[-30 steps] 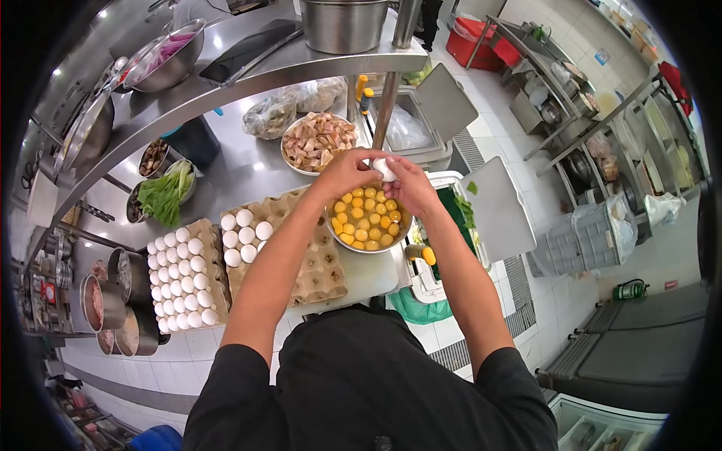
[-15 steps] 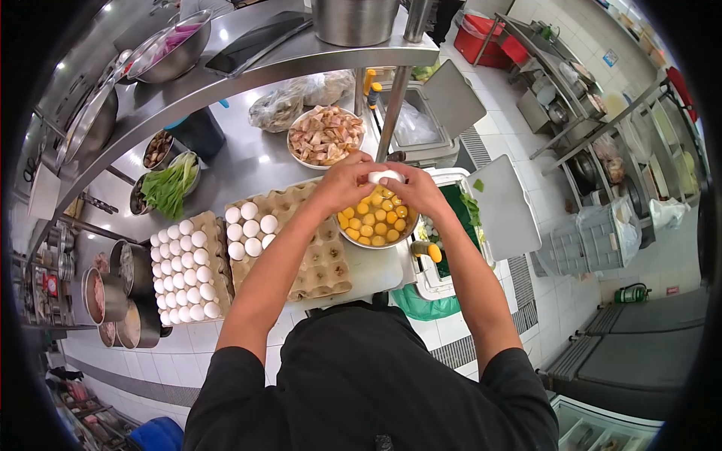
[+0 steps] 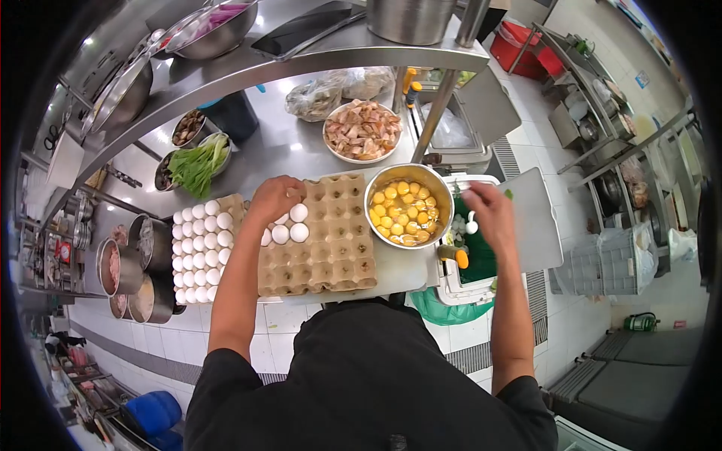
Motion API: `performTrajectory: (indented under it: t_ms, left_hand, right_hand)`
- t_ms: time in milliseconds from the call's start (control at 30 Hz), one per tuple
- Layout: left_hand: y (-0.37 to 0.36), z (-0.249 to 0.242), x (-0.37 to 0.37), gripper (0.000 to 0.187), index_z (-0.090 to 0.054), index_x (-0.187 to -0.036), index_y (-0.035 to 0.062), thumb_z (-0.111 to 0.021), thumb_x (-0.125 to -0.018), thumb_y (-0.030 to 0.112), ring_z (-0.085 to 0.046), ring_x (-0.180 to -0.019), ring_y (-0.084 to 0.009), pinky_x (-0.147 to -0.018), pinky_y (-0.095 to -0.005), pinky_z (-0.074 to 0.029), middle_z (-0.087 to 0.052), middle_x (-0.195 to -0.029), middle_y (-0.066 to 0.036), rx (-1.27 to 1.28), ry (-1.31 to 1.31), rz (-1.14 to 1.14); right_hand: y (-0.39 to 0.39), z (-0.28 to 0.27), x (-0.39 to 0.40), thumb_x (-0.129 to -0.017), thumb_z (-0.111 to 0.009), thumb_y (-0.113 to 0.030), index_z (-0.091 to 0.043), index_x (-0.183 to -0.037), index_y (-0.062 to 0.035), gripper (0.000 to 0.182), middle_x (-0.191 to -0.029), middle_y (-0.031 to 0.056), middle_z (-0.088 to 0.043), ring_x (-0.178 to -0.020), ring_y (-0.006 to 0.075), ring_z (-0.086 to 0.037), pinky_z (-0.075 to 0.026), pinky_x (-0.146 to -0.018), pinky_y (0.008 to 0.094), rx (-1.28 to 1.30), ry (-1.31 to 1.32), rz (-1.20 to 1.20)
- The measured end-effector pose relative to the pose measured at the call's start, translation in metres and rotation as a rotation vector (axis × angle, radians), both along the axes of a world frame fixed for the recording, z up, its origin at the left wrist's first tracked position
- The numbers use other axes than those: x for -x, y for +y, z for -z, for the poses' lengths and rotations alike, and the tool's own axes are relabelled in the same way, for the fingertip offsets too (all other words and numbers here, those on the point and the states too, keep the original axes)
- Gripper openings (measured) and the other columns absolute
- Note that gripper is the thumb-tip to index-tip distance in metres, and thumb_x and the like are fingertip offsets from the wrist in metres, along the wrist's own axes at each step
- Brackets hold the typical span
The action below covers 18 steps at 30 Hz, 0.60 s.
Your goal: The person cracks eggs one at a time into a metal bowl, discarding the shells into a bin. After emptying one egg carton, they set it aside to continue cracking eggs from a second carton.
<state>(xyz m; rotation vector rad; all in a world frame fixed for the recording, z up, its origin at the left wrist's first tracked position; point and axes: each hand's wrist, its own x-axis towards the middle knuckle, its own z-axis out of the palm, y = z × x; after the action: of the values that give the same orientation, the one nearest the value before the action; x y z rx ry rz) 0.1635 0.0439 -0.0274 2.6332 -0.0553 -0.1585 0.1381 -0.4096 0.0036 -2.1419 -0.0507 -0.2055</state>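
My left hand [image 3: 277, 199] is over the tray with a few eggs [image 3: 323, 259]. Its fingers are bent and close to the white eggs [image 3: 298, 232] at the far end of that tray. I cannot tell if it is gripping one, because my fingers hide what is under them. The rest of the cups that I can see in this tray have no eggs in them.

My right hand [image 3: 492, 213] is up over the white bin [image 3: 444, 290], with its fingers bent. A bit of white shell [image 3: 471, 225] is just below my fingertips, over the dark green inside of the bin. I cannot tell if my fingers touch it or if this hand is closed or open.

The metal bowl [image 3: 386, 180] sits between my two hands, just beside the tray. It has lots of round yellow yolks [image 3: 406, 216] in clear, wet egg. By the bowl, a thing with a yellow end [image 3: 460, 258] lies at the edge of the bin. A green bag [image 3: 451, 313] hangs low by the bin.

On my left is the other tray [image 3: 235, 204], with rows and rows of white eggs in it. Past the trays, on the shiny table [image 3: 289, 154], there is a round dish [image 3: 328, 144] of cut-up meat [image 3: 362, 129]. Two clear bags [image 3: 316, 98] are behind it. Green leaves [image 3: 197, 164] poke out of a bowl by a dark bucket [image 3: 242, 116].
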Motion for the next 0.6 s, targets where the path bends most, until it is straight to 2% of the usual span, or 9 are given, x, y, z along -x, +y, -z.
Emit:
performTrajectory:
  t_ms: [67, 100, 167, 233, 333, 400, 467, 533, 600]
  left_hand:
    - [0.009, 0.009, 0.009, 0.04, -0.072, -0.114, 0.0082, -0.076, -0.075, 0.019, -0.066, -0.088, -0.0264, -0.083, -0.0362, -0.052, -0.072, -0.097, -0.013, 0.077, 0.103, 0.129]
    - [0.008, 0.011, 0.014, 0.043, -0.07, -0.116, 0.0077, -0.076, -0.074, 0.017, -0.065, -0.1, -0.0307, -0.092, -0.0385, -0.05, -0.07, -0.107, -0.013, 0.055, 0.117, 0.214]
    - [0.008, 0.028, 0.017, 0.043, -0.069, -0.117, 0.0076, -0.075, -0.075, 0.016, -0.063, -0.106, -0.0319, -0.096, -0.0393, -0.048, -0.068, -0.112, -0.013, -0.016, 0.045, 0.239]
    - [0.003, 0.023, 0.023, 0.041, -0.068, -0.117, 0.0079, -0.073, -0.076, 0.013, -0.058, -0.115, -0.0346, -0.103, -0.0412, -0.045, -0.065, -0.121, -0.015, -0.05, 0.026, 0.25]
    - [0.006, 0.027, 0.028, 0.04, -0.068, -0.115, 0.0065, -0.073, -0.076, 0.013, -0.058, -0.115, -0.0351, -0.102, -0.0423, -0.045, -0.066, -0.118, -0.016, -0.025, 0.023, 0.184]
    - [0.012, 0.023, 0.028, 0.042, -0.068, -0.116, 0.0054, -0.075, -0.075, 0.012, -0.063, -0.106, -0.0317, -0.097, -0.0391, -0.049, -0.068, -0.114, -0.015, -0.057, -0.015, 0.161]
    - [0.015, 0.01, 0.029, 0.044, -0.068, -0.117, 0.0046, -0.075, -0.075, 0.01, -0.067, -0.096, -0.024, -0.088, -0.0334, -0.052, -0.069, -0.108, -0.014, 0.237, 0.158, -0.071]
    - [0.041, 0.034, 0.024, 0.043, -0.068, -0.12, 0.0033, -0.073, -0.078, 0.01, -0.069, -0.091, -0.0219, -0.083, -0.0328, -0.054, -0.073, -0.1, -0.012, 0.314, 0.116, -0.118]
    - [0.057, 0.045, 0.019, 0.038, -0.067, -0.119, 0.0014, -0.07, -0.082, 0.01, -0.069, -0.094, -0.022, -0.082, -0.0333, -0.055, -0.071, -0.103, -0.01, 0.842, -0.014, -0.221]
  right_hand:
    - [0.065, -0.005, 0.007, -0.086, -0.076, -0.023, -0.073, -0.109, -0.0034, 0.03, -0.1, 0.0137, -0.072, -0.083, 0.021, -0.07, -0.054, -0.074, 0.0313, 0.041, 0.154, -0.165]
    - [0.097, -0.002, 0.01, -0.086, -0.075, -0.026, -0.073, -0.109, -0.0045, 0.032, -0.096, 0.0136, -0.071, -0.084, 0.0261, -0.069, -0.054, -0.075, 0.0333, 0.034, 0.09, -0.392]
    - [0.162, 0.02, 0.015, -0.086, -0.071, -0.031, -0.072, -0.105, -0.0049, 0.032, -0.098, 0.0148, -0.068, -0.088, 0.0337, -0.066, -0.053, -0.079, 0.0409, 0.165, 0.038, -0.625]
    - [0.213, 0.044, 0.022, -0.085, -0.07, -0.027, -0.07, -0.104, -0.0049, 0.029, -0.104, 0.0143, -0.066, -0.09, 0.0334, -0.066, -0.053, -0.078, 0.0445, 0.204, 0.015, -0.693]
    - [0.259, 0.071, 0.022, -0.084, -0.07, -0.026, -0.068, -0.112, -0.0062, 0.035, -0.105, 0.0105, -0.064, -0.093, 0.0323, -0.066, -0.054, -0.077, 0.0418, 0.363, -0.065, -0.747]
    - [0.275, 0.081, 0.023, -0.083, -0.07, -0.024, -0.066, -0.114, -0.007, 0.035, -0.106, 0.0106, -0.064, -0.093, 0.0321, -0.066, -0.054, -0.077, 0.0427, 0.381, -0.11, -0.736]
    - [0.285, 0.088, 0.023, -0.082, -0.069, -0.023, -0.065, -0.115, -0.0079, 0.036, -0.106, 0.0106, -0.064, -0.093, 0.032, -0.066, -0.055, -0.077, 0.0436, 0.398, -0.155, -0.715]
    - [0.29, 0.089, 0.024, -0.081, -0.069, -0.021, -0.065, -0.116, -0.0092, 0.038, -0.11, 0.0113, -0.063, -0.093, 0.0326, -0.066, -0.055, -0.077, 0.0446, 0.485, -0.124, -0.755]
    - [0.295, 0.095, 0.025, -0.081, -0.07, -0.021, -0.064, -0.117, -0.0096, 0.039, -0.112, 0.0114, -0.062, -0.094, 0.0323, -0.066, -0.055, -0.077, 0.044, 0.438, -0.138, -0.75]
